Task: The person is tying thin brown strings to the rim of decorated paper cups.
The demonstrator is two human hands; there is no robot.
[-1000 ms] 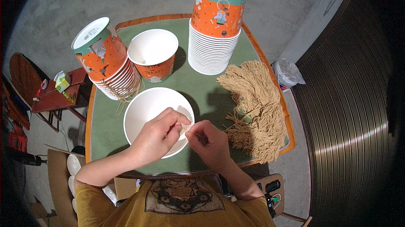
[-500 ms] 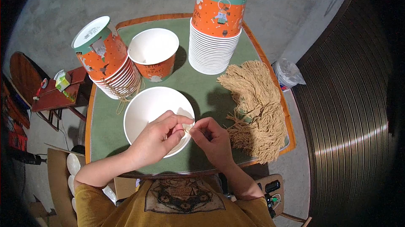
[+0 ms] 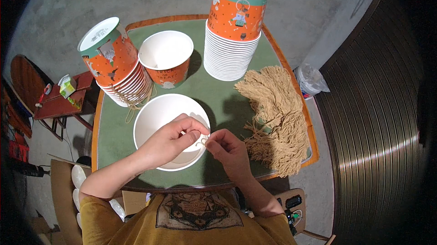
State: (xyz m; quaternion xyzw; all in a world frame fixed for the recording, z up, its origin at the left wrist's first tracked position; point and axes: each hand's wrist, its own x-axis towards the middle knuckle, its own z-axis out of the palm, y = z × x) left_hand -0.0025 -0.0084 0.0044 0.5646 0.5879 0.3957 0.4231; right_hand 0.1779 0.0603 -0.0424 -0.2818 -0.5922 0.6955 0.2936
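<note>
An open white paper bucket [image 3: 157, 117] stands on the green table [image 3: 214, 94] in front of me. My left hand [image 3: 170, 141] reaches over its near rim, fingers pinched at the right edge of the rim. My right hand [image 3: 227, 150] is just right of the bucket, its fingertips meeting the left hand's on a thin tan string [image 3: 201, 141]. A pile of tan string pieces [image 3: 275, 117] lies to the right.
An upside-down stack of orange buckets [image 3: 233, 28] stands at the back, a tilted stack [image 3: 116, 67] at the left, one upright orange bucket [image 3: 166, 58] between them. A small red side table [image 3: 59, 104] sits left; a white bag [image 3: 309, 79] lies on the floor right.
My right hand has moved in closer to the bucket rim, and the fingertips of both hands now meet on the string there.
</note>
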